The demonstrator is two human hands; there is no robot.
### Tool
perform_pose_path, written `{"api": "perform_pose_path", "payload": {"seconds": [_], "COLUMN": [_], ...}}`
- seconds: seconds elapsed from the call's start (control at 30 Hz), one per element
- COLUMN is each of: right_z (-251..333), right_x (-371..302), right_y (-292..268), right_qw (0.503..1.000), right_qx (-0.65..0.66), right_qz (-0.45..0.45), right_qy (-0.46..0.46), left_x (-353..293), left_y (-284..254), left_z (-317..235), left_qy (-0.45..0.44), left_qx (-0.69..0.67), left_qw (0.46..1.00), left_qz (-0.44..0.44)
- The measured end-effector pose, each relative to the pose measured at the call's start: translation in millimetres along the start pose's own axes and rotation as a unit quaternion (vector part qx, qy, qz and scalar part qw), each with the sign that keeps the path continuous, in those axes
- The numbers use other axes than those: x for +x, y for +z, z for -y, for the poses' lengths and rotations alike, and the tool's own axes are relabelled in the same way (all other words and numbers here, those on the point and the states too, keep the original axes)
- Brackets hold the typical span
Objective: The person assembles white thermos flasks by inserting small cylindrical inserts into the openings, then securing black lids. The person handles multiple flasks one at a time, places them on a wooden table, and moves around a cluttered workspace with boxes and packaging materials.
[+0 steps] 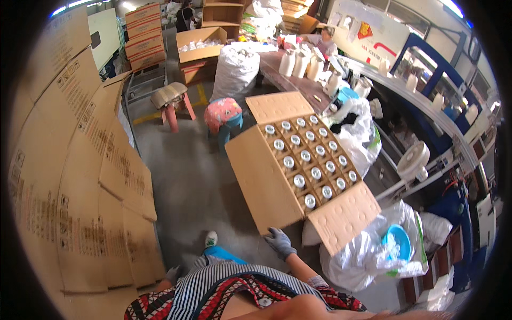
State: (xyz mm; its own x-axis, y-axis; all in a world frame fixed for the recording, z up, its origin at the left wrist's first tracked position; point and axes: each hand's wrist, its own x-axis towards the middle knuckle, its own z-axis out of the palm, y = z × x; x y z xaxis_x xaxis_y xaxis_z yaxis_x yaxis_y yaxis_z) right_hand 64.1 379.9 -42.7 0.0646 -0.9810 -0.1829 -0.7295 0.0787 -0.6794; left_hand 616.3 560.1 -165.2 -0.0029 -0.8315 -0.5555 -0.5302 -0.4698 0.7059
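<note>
An open cardboard carton (266, 186) stands tilted in front of me, its end flaps (344, 218) folded outward. Cardboard dividers split it into cells, and several round silvery-white tops (305, 156) show in them; what lies below the tops is hidden. My right hand (280, 242), in a grey glove, is at the carton's lower near corner with its fingers apart. Whether it touches the carton I cannot tell. Low by my side, next to the leaning cardboard sheets, is my gloved left hand (173, 274), small and blurred, its fingers not clear.
Large flat cardboard sheets (80, 176) lean along the left. Two padded stools (223, 114) (169, 96) and a full white sack (236, 72) stand ahead. Plastic bags, a blue bowl (397, 242) and a fan (414, 160) are at right. A person (326, 42) sits behind a table with white jugs (300, 63).
</note>
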Motion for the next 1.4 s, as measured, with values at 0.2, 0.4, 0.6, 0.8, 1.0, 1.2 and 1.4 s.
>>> {"api": "perform_pose_path", "payload": {"seconds": [0.2,0.4,0.6,0.8,1.0,1.2,1.4], "right_z": [119.4,164.2,145.8,70.8,99.4,115.1,71.4], "right_x": [263.9,466.2,610.6,657.3,635.2,656.5,686.3], "right_y": [-0.5,-53.3,-89.4,-55.4,-60.0,-81.2,-45.6], "right_qw": [0.953,0.910,0.900,0.889,0.903,0.934,0.951], "right_qx": [-0.270,-0.403,-0.436,-0.421,-0.404,-0.317,-0.159], "right_qz": [-0.041,-0.091,-0.007,0.178,0.143,0.123,0.041], "right_qy": [-0.130,-0.030,-0.012,-0.007,0.004,0.113,0.262], "left_x": [72.5,290.3,554.7,679.2,734.6,933.5,1180.1], "left_y": [-138.3,-304.1,-368.9,-389.8,-445.9,-389.1,-320.5], "left_z": [-16.2,-103.7,-338.8,-427.2,-378.0,-489.3,-622.7], "left_qy": [-0.350,-0.261,0.029,0.259,-0.250,-0.239,0.077], "left_qx": [-0.329,-0.352,-0.236,0.101,-0.041,-0.024,0.314], "left_qw": [0.853,0.852,0.961,0.960,0.963,0.968,0.940], "left_qz": [-0.204,-0.286,-0.142,-0.038,0.088,0.077,0.107]}}
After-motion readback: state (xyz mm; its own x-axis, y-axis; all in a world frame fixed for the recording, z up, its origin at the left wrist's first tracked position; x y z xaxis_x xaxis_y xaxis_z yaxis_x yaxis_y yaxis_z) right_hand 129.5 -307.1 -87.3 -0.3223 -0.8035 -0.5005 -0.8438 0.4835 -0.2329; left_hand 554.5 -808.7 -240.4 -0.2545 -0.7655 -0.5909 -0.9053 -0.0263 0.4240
